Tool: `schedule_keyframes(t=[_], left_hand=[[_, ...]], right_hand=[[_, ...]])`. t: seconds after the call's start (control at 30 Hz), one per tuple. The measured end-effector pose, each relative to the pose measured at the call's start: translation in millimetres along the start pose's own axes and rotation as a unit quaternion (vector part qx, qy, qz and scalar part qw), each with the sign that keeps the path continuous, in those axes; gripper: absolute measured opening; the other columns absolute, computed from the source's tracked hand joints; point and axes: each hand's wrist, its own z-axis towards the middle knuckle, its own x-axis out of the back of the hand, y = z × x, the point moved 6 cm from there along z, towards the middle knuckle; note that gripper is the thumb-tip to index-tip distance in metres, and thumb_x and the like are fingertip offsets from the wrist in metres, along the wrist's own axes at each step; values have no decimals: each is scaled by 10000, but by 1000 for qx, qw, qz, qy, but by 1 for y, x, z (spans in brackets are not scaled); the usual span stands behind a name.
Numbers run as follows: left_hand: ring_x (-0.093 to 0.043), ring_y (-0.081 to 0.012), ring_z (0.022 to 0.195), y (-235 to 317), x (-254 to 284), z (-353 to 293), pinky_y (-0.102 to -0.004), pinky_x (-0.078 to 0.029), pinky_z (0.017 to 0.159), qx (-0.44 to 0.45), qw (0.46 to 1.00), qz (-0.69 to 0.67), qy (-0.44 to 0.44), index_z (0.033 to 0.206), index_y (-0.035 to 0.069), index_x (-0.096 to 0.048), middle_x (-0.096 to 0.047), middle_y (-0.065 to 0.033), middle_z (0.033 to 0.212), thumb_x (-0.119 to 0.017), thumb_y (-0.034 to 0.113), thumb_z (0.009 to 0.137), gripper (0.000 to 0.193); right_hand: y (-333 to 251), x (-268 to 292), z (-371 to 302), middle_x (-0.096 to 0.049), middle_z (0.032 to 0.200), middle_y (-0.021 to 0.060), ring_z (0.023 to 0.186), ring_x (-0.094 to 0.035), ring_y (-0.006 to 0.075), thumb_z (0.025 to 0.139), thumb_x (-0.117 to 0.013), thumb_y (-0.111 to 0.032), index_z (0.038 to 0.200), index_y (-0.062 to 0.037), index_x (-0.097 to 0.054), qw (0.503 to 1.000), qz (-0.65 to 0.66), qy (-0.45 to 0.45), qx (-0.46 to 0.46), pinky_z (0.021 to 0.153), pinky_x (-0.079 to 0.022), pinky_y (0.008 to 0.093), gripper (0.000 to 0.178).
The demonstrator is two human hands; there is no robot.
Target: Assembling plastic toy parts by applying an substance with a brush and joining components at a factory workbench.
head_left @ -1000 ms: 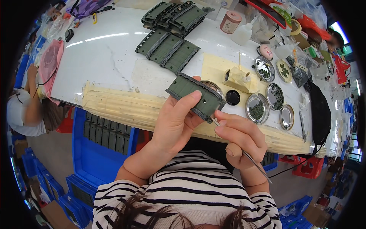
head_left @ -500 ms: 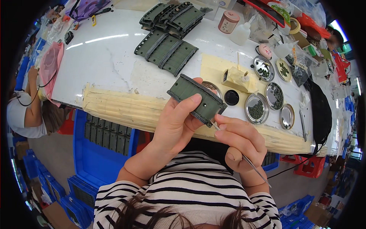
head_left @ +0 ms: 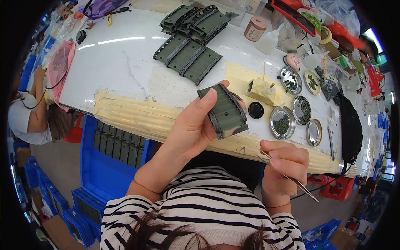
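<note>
Gripped by its edges in my left hand (head_left: 193, 114) is a curved dark green panel (head_left: 227, 111) with ribbed strips, small holes and a brownish patch near its lower end. My thumb lies over its upper left corner. To the right and a little lower, my right hand (head_left: 287, 168) pinches a pair of metal tweezers (head_left: 302, 186). Their tips point up and left, apart from the panel. Beyond my hands lie a joined set of similar green panels (head_left: 187, 58) and a stack of more (head_left: 200, 23). A metal dish (head_left: 282, 123) of small green parts is just past my right hand.
Further dishes (head_left: 301, 110) of small parts stand to the right, near a tape-wrapped block (head_left: 265, 92) and a black round cap (head_left: 256, 110). A pink tin (head_left: 255, 28) and white bottle (head_left: 267, 42) are farther back. A blue crate (head_left: 104, 171) holds panels below the table's left edge.
My right hand has drawn the tweezers away from the panel, down and to the right. My left hand has turned the panel and shifted it slightly right.
</note>
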Motion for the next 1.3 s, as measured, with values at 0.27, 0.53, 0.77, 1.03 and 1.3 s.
schedule_keyframes(t=[0.27,0.53,0.77,1.03,1.3], left_hand=[[-660,-179,829,-11,0,7,-213,-579,674,95,970,-213,-64,1335,-2,-374,-623,-169,973,-452,567,889,727],[-666,-211,796,-16,-2,12,-230,-593,679,119,951,-282,-40,1136,-21,-545,-596,-200,968,-552,583,822,681],[-659,-215,807,-19,-5,16,-250,-596,705,124,940,-315,-26,1095,-43,-571,-560,-171,999,-594,547,815,654],[-656,-219,808,-19,-8,16,-253,-595,717,135,934,-329,-40,1099,-54,-560,-540,-166,1012,-597,543,815,663],[-653,-224,806,-20,-6,15,-249,-594,717,144,931,-333,-38,1120,-49,-552,-543,-171,1009,-590,546,820,667]], right_hand=[[1,0,-5,-588,906,127,859,-663,311,903,-563,-140,945,-4,-621,999,-9,26,23,726,-574,348,154],[-3,-3,-4,-591,924,120,884,-657,318,853,-608,-327,974,-10,-640,999,-37,-6,26,745,-560,364,340],[-1,-5,-2,-594,940,111,920,-648,312,777,-652,-368,1002,-25,-645,999,-38,-29,15,773,-550,359,410],[0,-7,-2,-597,959,115,929,-648,309,774,-647,-387,1012,-24,-643,998,-46,-44,17,783,-545,365,434],[-4,-6,6,-599,958,109,938,-644,302,746,-698,-309,1006,-29,-653,996,-79,-39,26,778,-549,355,384]])
